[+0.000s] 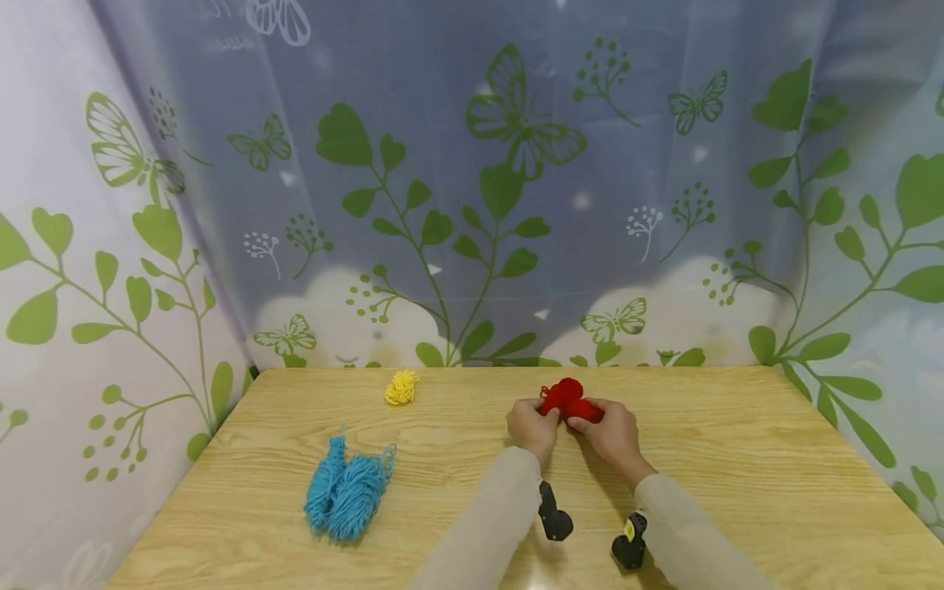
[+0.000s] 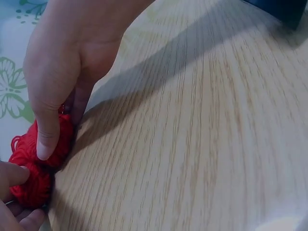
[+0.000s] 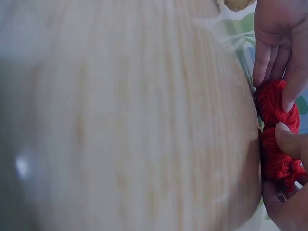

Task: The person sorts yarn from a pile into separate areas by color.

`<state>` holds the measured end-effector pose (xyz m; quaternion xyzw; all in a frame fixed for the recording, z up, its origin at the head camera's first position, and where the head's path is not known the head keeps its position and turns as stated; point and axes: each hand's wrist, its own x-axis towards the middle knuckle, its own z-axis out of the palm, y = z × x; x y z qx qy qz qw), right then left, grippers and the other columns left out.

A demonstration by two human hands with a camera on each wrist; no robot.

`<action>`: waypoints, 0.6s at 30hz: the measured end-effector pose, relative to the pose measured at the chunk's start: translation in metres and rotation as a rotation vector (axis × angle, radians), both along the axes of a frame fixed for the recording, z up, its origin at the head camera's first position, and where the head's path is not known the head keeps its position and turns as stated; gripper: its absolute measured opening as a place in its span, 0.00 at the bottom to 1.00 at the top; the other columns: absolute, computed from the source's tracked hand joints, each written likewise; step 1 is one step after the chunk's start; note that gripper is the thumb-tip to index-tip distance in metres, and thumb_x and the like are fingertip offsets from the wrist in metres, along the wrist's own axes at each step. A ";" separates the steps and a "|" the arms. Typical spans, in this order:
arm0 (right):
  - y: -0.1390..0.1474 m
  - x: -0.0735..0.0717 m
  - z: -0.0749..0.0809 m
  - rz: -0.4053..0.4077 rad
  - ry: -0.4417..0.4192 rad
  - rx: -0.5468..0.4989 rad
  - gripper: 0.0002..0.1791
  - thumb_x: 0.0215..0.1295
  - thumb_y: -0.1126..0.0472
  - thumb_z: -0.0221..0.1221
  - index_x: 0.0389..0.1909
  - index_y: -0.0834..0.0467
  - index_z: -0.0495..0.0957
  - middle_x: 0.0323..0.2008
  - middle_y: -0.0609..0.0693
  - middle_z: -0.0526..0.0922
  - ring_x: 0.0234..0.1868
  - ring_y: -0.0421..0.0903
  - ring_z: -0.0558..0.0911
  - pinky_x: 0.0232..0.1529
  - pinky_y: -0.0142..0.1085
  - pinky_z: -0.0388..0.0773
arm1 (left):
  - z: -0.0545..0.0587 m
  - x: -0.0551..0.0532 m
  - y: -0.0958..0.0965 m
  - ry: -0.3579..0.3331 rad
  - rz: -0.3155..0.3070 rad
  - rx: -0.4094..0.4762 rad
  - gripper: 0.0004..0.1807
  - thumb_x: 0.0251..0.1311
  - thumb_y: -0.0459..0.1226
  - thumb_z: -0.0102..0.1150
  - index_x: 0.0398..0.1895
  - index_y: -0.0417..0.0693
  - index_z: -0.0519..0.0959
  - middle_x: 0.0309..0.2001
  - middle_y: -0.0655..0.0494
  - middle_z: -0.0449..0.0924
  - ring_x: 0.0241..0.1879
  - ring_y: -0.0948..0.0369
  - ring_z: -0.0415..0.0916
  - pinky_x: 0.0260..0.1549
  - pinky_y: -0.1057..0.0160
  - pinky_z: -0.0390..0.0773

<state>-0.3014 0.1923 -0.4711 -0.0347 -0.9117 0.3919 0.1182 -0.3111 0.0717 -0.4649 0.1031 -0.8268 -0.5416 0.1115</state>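
Observation:
A bundle of red yarn [image 1: 565, 393] in two plump lobes is held near the table's far edge, with a small loop sticking out on its left. My left hand [image 1: 534, 428] grips the left lobe, thumb over the top. From the other side my right hand [image 1: 614, 430] pinches the right lobe between thumb and fingers. In the left wrist view the red yarn [image 2: 31, 185] sits between both thumbs, low above or on the wood; I cannot tell which. The right wrist view shows the two red lobes [image 3: 273, 103] touching end to end. Some fingertips are hidden beneath the yarn.
Two blue yarn skeins [image 1: 357, 496] lie side by side on the left of the wooden table [image 1: 457, 492]. A small yellow yarn bundle [image 1: 401, 388] is near the far edge. Behind the table hangs a leaf-and-butterfly patterned curtain [image 1: 442, 205].

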 end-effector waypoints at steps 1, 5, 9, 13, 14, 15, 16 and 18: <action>0.000 0.000 0.000 0.000 -0.001 -0.001 0.27 0.56 0.62 0.69 0.53 0.73 0.76 0.50 0.69 0.79 0.51 0.65 0.79 0.51 0.54 0.77 | 0.000 0.000 0.000 0.000 -0.001 -0.002 0.11 0.52 0.32 0.69 0.39 0.35 0.86 0.37 0.46 0.86 0.40 0.52 0.83 0.39 0.57 0.83; 0.000 -0.001 -0.001 -0.003 0.004 -0.002 0.27 0.55 0.62 0.69 0.52 0.73 0.76 0.50 0.69 0.80 0.50 0.64 0.79 0.51 0.54 0.77 | 0.002 0.000 -0.001 -0.004 -0.013 -0.014 0.10 0.51 0.32 0.70 0.38 0.36 0.86 0.36 0.47 0.86 0.39 0.53 0.83 0.38 0.58 0.83; 0.000 -0.001 -0.001 -0.002 0.009 -0.005 0.27 0.55 0.61 0.69 0.52 0.73 0.77 0.49 0.69 0.80 0.50 0.64 0.79 0.50 0.54 0.77 | 0.003 -0.001 -0.002 -0.008 -0.029 -0.027 0.10 0.51 0.32 0.70 0.37 0.37 0.86 0.35 0.48 0.86 0.38 0.54 0.83 0.38 0.58 0.83; 0.000 -0.001 -0.001 0.001 0.007 -0.004 0.27 0.55 0.61 0.69 0.52 0.72 0.77 0.49 0.69 0.80 0.49 0.64 0.79 0.50 0.54 0.77 | 0.004 0.000 -0.004 -0.013 -0.032 -0.053 0.10 0.50 0.33 0.71 0.37 0.39 0.87 0.35 0.49 0.86 0.38 0.54 0.83 0.38 0.58 0.82; 0.000 0.000 -0.001 0.001 0.006 -0.004 0.27 0.55 0.61 0.69 0.52 0.72 0.77 0.49 0.69 0.80 0.49 0.64 0.79 0.50 0.54 0.77 | 0.005 0.000 -0.004 -0.016 -0.032 -0.058 0.10 0.50 0.33 0.71 0.37 0.39 0.87 0.35 0.49 0.86 0.38 0.54 0.83 0.39 0.58 0.82; 0.000 0.000 -0.001 0.002 0.006 -0.004 0.27 0.55 0.61 0.69 0.52 0.72 0.77 0.49 0.69 0.80 0.49 0.64 0.79 0.50 0.54 0.77 | 0.005 0.000 -0.004 -0.018 -0.033 -0.063 0.10 0.50 0.33 0.71 0.37 0.39 0.87 0.35 0.49 0.86 0.39 0.53 0.83 0.39 0.58 0.82; 0.000 0.000 -0.001 0.002 0.008 -0.002 0.27 0.55 0.61 0.69 0.52 0.72 0.77 0.50 0.69 0.80 0.49 0.64 0.79 0.50 0.54 0.77 | 0.005 0.000 -0.004 -0.017 -0.033 -0.068 0.10 0.50 0.33 0.71 0.37 0.39 0.87 0.35 0.49 0.86 0.39 0.53 0.83 0.40 0.58 0.82; 0.000 0.001 -0.001 0.001 0.009 0.000 0.27 0.55 0.61 0.69 0.52 0.73 0.77 0.50 0.69 0.80 0.49 0.65 0.79 0.50 0.54 0.77 | 0.005 0.000 -0.004 -0.013 -0.036 -0.083 0.10 0.50 0.33 0.71 0.37 0.39 0.87 0.35 0.49 0.86 0.39 0.53 0.83 0.40 0.58 0.82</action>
